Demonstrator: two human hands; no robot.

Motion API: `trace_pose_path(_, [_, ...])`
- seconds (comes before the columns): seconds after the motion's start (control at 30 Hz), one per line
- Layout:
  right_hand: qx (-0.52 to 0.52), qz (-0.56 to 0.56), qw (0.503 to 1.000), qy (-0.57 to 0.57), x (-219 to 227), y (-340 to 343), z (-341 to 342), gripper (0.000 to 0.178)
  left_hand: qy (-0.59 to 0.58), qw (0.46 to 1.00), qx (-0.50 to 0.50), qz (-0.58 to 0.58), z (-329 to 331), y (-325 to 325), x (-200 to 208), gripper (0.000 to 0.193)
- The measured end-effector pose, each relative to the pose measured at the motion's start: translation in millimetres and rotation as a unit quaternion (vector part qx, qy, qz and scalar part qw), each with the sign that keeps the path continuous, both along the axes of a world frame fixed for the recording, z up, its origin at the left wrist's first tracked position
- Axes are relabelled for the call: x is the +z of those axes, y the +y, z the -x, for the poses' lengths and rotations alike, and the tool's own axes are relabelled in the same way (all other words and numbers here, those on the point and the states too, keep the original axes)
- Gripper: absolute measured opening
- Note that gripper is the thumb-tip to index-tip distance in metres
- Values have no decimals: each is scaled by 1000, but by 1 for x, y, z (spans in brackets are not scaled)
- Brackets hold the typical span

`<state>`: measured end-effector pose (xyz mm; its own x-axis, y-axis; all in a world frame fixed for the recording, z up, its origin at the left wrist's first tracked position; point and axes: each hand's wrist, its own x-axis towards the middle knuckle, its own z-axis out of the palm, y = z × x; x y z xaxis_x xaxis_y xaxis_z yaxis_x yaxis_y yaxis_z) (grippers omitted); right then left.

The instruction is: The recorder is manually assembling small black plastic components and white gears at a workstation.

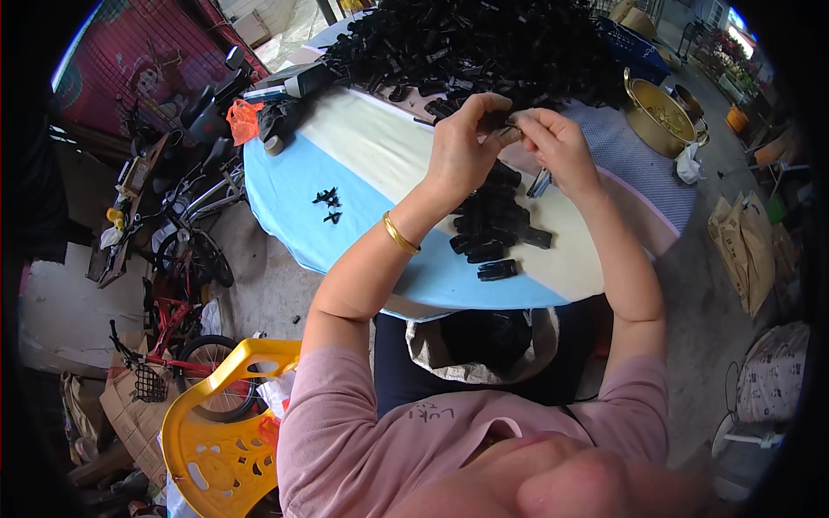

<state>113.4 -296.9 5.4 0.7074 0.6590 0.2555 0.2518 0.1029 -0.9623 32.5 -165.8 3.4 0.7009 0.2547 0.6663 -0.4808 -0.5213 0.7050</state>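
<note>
Above the far half of the cloth-covered table (345,164), my left hand (462,147) is closed on a small black plastic piece (497,121). My right hand (561,147) meets it there, thumb and finger pinched at the same piece; the fingers hide most of it. A thin shiny object (540,183) shows below my right hand; whether it is held or lies on the cloth, I cannot tell. Several black plastic parts (496,224) are grouped beneath my hands. Small black bits (328,203) lie apart on the blue stripe to the left.
A large heap of black parts (484,43) covers the table's far side. An open sack (423,350) with dark contents sits at my lap. A brass-coloured pot (661,116) stands far right, a yellow chair (203,432) near left, bicycles (194,250) beyond it. An orange bag (244,121) rests at the table's left edge.
</note>
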Motion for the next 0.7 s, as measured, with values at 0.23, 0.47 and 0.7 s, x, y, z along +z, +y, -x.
trace_pose_path(0.23, [-38, -27, 981, -186, -1, 2, 5, 18, -3, 985, 62, -158, 10, -4, 4, 59])
trace_pose_path(0.47, [98, -140, 984, 40, 5, -20, -35, 20, 10, 990, -122, 63, 4, 23, 14, 60])
trace_pose_path(0.7, [196, -101, 975, 4, 7, -17, -19, 22, 248, 815, -425, 306, 4, 24, 11, 30])
